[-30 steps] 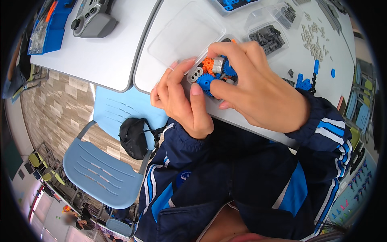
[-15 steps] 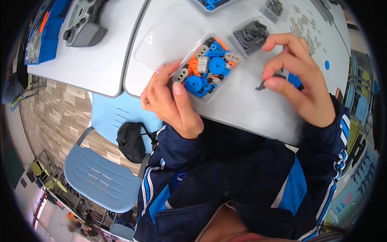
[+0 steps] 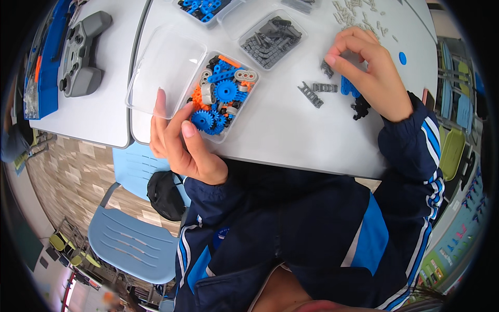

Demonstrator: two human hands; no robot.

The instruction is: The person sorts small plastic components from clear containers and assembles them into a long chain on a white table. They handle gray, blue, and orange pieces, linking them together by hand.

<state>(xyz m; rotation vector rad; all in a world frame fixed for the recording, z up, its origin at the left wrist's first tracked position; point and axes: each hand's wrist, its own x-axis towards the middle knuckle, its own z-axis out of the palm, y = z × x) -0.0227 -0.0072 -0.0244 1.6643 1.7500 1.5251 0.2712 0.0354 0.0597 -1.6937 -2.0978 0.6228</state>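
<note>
My left hand [image 3: 184,148] is open, its fingers spread at the near left corner of a clear plastic box [image 3: 221,136]. Its fingertips overlap the edge of the box's transparent lid [image 3: 138,101]. Blue gears [image 3: 226,91], grey connectors and orange parts fill that box. At the right, my right hand [image 3: 371,67] pinches with thumb and forefinger at a small dark grey piece [image 3: 326,69], which its fingers partly hide. Just nearer on the table lie two short strips of grey track links [image 3: 311,95]. Blue beams [image 3: 348,87] and a black part [image 3: 360,107] sit under the right wrist.
A clear box of dark grey pieces [image 3: 270,65] stands in the middle, and a box of blue parts [image 3: 205,21] behind it. Pale pegs [image 3: 364,15] are scattered at the far right, near a blue disc [image 3: 402,57]. A grey game controller [image 3: 83,57] lies far left.
My view has shifted, so the table things sit further left. My right hand has moved away and right, uncovering the grey track strips. My left fingers have spread and slid back from the box.
</note>
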